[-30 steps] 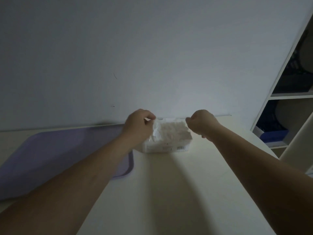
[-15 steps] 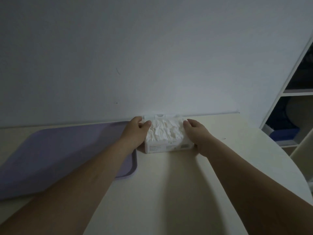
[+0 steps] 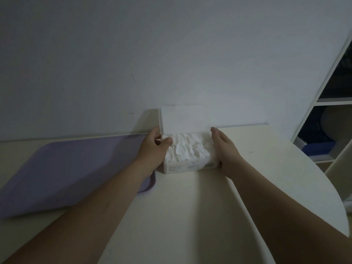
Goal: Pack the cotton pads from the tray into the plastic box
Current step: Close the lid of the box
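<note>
A small white plastic box stands on the table against the wall, packed with white cotton pads. Its flat lid stands upright behind the pads. My left hand grips the box's left end, with its thumb over the rim on the pads. My right hand lies flat against the box's right side, fingers straight and pointing at the wall. The purple tray lies left of the box; no pads show on it, and my left forearm covers its right corner.
The cream table has a curved edge on the right. A white shelf unit with dark and blue items stands at the far right. The plain wall rises directly behind the box.
Both hands dropped from above the pads to the box's sides. The lid, seen only as a thin strip behind the pads before, now stands upright against the wall.
</note>
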`<state>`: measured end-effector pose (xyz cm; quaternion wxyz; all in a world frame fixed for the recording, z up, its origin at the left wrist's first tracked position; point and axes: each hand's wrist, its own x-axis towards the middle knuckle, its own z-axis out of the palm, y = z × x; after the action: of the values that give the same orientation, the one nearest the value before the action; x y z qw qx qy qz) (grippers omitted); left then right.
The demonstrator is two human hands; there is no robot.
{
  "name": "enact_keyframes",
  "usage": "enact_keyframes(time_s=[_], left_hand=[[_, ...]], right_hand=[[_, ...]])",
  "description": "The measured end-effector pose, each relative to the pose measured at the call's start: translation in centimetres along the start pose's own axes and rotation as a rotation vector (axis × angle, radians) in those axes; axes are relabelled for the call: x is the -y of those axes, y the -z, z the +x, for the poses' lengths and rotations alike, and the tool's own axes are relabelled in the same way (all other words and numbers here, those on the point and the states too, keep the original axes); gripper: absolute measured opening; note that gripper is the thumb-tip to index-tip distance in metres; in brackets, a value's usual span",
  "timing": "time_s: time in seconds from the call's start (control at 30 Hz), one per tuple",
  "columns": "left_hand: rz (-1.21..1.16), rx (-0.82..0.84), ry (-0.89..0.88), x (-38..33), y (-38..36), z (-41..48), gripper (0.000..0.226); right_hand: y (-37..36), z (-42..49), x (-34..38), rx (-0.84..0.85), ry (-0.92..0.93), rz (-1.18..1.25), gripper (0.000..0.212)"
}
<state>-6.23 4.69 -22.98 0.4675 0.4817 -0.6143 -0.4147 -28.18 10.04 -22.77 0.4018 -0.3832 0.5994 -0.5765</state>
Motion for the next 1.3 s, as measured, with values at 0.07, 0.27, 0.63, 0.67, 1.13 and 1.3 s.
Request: enact_keyframes(time_s=[0.07,0.27,0.63,0.67,1.13,1.3], left_hand=[[-0.012,-0.02,-0.008,0.1,0.2,0.0,0.038],[0.081,-0.153,-0.034,0.1,0.9,-0.4,0.047],[0.122,0.018,-0.033,-1.2,2.3,-3.5,0.015],[0.171,0.014,-0.04,-1.0,2.2,-3.7,0.02],[0.395,0.097,-0.133,-0.2,1.9,-2.5,0.063],[0.667,0.113,-0.26,0.6,0.7,-1.9,0.07]], right_hand=[[-0.5,-0.3,0.1,-0.077,0.006,0.091,0.033],[-0.7,-0.8,0.6,-0.153,-0.165,0.351,0.061],[-1.3,-3.6,0.4,-0.335,0.056,-0.097,0.043],[-1.5,-3.6,0.3,-0.32,0.048,-0.087,0.043],[-2.5,-2.1,-0.6,-0.19,0.071,-0.055,0.043],[-2.5,-2.2,-1.0,-0.159,0.149,-0.151,0.032]])
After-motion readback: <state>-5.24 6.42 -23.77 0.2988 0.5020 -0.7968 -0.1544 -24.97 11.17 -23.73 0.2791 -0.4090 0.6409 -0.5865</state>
